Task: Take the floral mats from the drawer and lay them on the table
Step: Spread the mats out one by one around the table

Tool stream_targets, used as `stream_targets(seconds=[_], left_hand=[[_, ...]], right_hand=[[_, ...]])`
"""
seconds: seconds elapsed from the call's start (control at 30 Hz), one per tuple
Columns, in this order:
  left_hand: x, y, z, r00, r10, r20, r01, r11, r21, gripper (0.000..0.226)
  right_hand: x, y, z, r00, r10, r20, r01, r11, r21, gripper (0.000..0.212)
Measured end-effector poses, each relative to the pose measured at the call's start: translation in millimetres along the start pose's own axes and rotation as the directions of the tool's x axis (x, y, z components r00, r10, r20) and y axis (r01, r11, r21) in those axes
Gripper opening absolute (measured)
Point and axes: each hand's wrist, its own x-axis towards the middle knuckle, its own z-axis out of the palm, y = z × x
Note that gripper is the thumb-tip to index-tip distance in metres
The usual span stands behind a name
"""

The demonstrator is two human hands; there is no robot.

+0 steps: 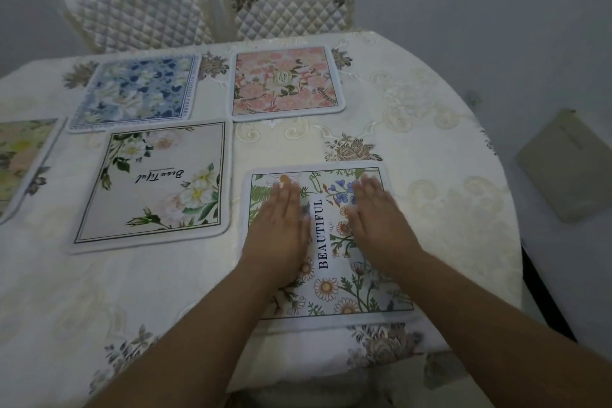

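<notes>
Both flat hands, left hand (281, 225) and right hand (376, 222), fingers straight, on daisy mat (331, 288) near table edge (510, 275)

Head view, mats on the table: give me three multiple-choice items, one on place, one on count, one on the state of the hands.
1. Where does the pink mat lie?
A. right of the blue mat
B. under the hands
C. on a chair

2. How many mats show, counting the one cut off at the left edge?
A. three
B. five
C. seven

3. How are the hands on the BEAUTIFUL mat?
A. flat, fingers straight
B. pinching a corner
C. clear of it

Key: 1 A, it sits beside the blue one at the far side; 2 B, five show; 3 A, left hand and right hand press flat.
</notes>
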Motion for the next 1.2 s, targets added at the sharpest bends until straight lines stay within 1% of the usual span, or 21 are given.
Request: stream_targets(seconds=[0.07,0.13,0.23,0.33,0.4,0.5,0.57,0.63,0.7,0.73,0.77,0.83,0.87,0.9,0.93,1.0,1.03,1.07,1.1,1.13,1.2], left_hand=[[36,5,11,0.998,-0.014,0.059,0.012,0.999,0.036,0.063],[54,1,23,0.994,-0.046,0.103,0.038,0.996,0.076,0.065],[60,-9,34,0.995,-0.07,0.07,0.062,0.991,0.119,0.07],[59,-17,36,0.99,-0.138,0.026,0.133,0.983,0.128,0.08],[59,-26,32,0.979,-0.204,0.005,0.202,0.973,0.11,0.086],[55,-39,25,0.966,-0.258,-0.014,0.258,0.961,0.104,0.089],[54,-43,18,0.956,-0.292,0.013,0.29,0.953,0.09,0.089],[57,-45,10,0.954,-0.289,0.08,0.285,0.957,0.062,0.087],[59,-50,-8,0.955,-0.263,0.136,0.271,0.962,-0.043,0.083],[56,-56,-21,0.958,-0.258,0.124,0.272,0.956,-0.107,0.08],[49,-65,-34,0.963,-0.26,0.074,0.268,0.953,-0.139,0.076],[31,-94,-59,0.953,-0.298,-0.051,0.291,0.95,-0.117,0.072],[20,-115,-71,0.936,-0.345,-0.077,0.335,0.935,-0.111,0.071],[10,-138,-81,0.907,-0.414,-0.075,0.406,0.908,-0.1,0.073],[0,-162,-89,0.867,-0.494,-0.064,0.489,0.869,-0.078,0.076],[-18,-213,-101,0.755,-0.656,-0.014,0.655,0.755,-0.045,0.084],[-26,-237,-104,0.69,-0.723,0.023,0.723,0.688,-0.063,0.088],[-33,-259,-106,0.638,-0.767,0.064,0.769,0.632,-0.094,0.093],[-39,-276,-106,0.604,-0.79,0.1,0.796,0.595,-0.111,0.097],[-43,-289,-105,0.597,-0.794,0.114,0.802,0.589,-0.102,0.098],[-49,-304,-103,0.611,-0.789,0.07,0.792,0.607,-0.073,0.095]], right_hand=[[44,-15,8,1.0,-0.014,0.027,0.014,1.0,-0.016,0.063],[67,-18,18,0.999,-0.022,0.045,0.024,0.998,-0.062,0.065],[68,-7,26,0.999,-0.05,0.008,0.05,0.989,-0.138,0.068],[65,15,24,0.998,0.03,-0.056,-0.038,0.989,-0.139,0.072],[65,30,17,0.995,0.078,-0.062,-0.086,0.987,-0.138,0.073],[63,44,10,0.985,0.157,-0.066,-0.164,0.979,-0.119,0.074],[61,45,8,0.98,0.191,-0.055,-0.196,0.972,-0.132,0.074],[64,44,5,0.975,0.224,-0.009,-0.223,0.964,-0.147,0.074],[71,35,-4,0.962,0.272,0.036,-0.264,0.954,-0.144,0.074],[72,25,-9,0.961,0.273,0.039,-0.267,0.956,-0.119,0.073],[73,10,-14,0.97,0.243,0.026,-0.24,0.967,-0.08,0.073],[71,-31,-19,0.989,0.145,0.017,-0.145,0.989,0.036,0.069],[70,-56,-19,0.993,0.111,0.046,-0.115,0.988,0.107,0.066],[69,-81,-17,0.992,0.088,0.093,-0.104,0.979,0.177,0.064],[69,-105,-14,0.987,0.077,0.142,-0.111,0.963,0.246,0.063],[71,-146,0,0.975,0.056,0.217,-0.127,0.936,0.329,0.061],[72,-165,9,0.97,0.036,0.242,-0.121,0.931,0.345,0.061],[72,-181,19,0.965,0.029,0.262,-0.124,0.927,0.355,0.062],[71,-196,28,0.959,0.032,0.281,-0.136,0.923,0.361,0.062],[70,-210,38,0.957,0.036,0.288,-0.146,0.918,0.369,0.063],[66,-233,53,0.961,0.044,0.272,-0.149,0.915,0.376,0.062]])
